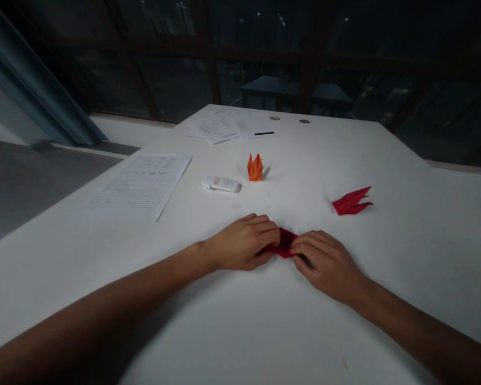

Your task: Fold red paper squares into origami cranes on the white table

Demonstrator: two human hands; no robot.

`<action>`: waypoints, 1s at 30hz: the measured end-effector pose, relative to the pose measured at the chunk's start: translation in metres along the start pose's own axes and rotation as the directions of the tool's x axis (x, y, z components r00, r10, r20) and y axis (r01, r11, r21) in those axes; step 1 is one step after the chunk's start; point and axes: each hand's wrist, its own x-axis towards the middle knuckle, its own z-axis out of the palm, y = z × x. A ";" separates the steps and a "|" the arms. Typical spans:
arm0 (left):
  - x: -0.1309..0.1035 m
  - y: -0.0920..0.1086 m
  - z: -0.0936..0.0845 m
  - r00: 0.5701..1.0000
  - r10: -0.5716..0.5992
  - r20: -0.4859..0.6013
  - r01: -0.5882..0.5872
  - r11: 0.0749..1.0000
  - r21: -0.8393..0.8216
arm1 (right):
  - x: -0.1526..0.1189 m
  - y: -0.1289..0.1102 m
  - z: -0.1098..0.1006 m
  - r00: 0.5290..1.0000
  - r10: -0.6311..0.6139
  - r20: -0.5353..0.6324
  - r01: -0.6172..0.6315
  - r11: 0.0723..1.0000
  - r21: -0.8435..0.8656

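A small piece of folded red paper (pixel 284 243) lies low over the white table, between my two hands. My left hand (pixel 250 241) grips its left end with curled fingers. On the other side, my right hand (pixel 324 259) pinches the right end between thumb and fingers. Beyond my hands stands an orange folded paper figure (pixel 255 168) with two upright points. A red folded paper figure (pixel 350 202) with pointed ends rests to the right. Left of the orange one is a white oval object with printed text (pixel 221 184).
The white table (pixel 240 331) reaches back towards dark windows. A printed sheet (pixel 140 187) lies at the left, and more papers (pixel 220 125) with a dark strip (pixel 264 133) are at the back. Two round discs (pixel 304 121) sit near the far edge. A blue curtain (pixel 44 80) hangs at the left.
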 end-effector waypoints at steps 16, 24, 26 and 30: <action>0.003 0.009 0.006 0.996 -0.084 -0.005 0.084 0.996 -0.010 | 0.000 -0.002 0.000 0.997 0.073 -0.022 -0.073 0.997 0.027; 0.003 0.007 0.018 0.937 -0.326 -0.126 0.311 0.942 -0.129 | 0.005 0.002 0.001 0.977 0.212 0.029 -0.213 0.976 0.053; 0.002 0.007 0.017 0.935 -0.337 -0.111 0.320 0.936 -0.147 | 0.006 0.003 0.001 0.971 0.235 0.048 -0.238 0.970 0.057; 0.003 0.007 0.015 0.935 -0.337 -0.111 0.313 0.931 -0.189 | 0.007 0.003 -0.001 0.966 0.251 0.066 -0.256 0.962 0.095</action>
